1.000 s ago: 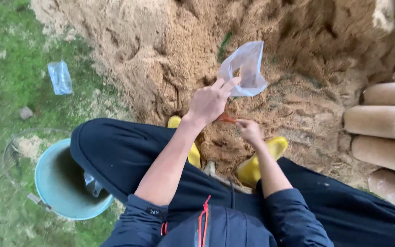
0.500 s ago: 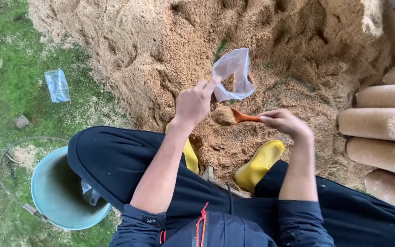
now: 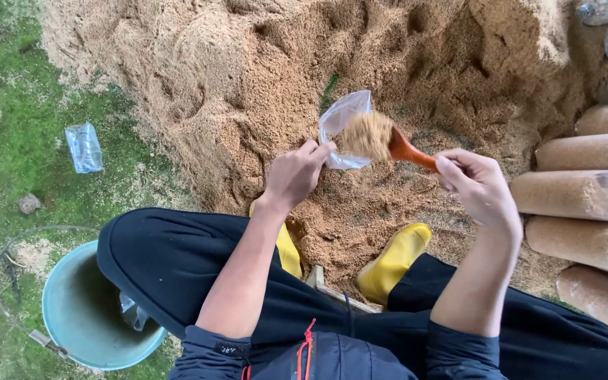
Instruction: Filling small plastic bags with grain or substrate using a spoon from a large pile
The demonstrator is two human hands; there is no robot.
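My left hand [image 3: 295, 174] pinches the rim of a clear plastic bag [image 3: 338, 123] and holds it open in front of me. My right hand [image 3: 478, 186] grips the handle of an orange scoop [image 3: 408, 150]. The scoop's bowl, heaped with sawdust [image 3: 367, 135], is level with the bag's mouth. Both hands hover above a big pile of tan sawdust [image 3: 248, 84]. My yellow boots [image 3: 392, 262] rest on the sawdust below.
Several long filled sawdust bags [image 3: 585, 193] are stacked at the right. A pale blue bucket [image 3: 82, 309] stands on the grass at lower left, beside my knee. An empty clear bag [image 3: 84, 146] lies on the grass further left, near a small stone [image 3: 29, 204].
My right hand lifted the loaded scoop up from the pile and brought it to the bag's mouth. The left hand kept hold of the bag, which shifted slightly lower.
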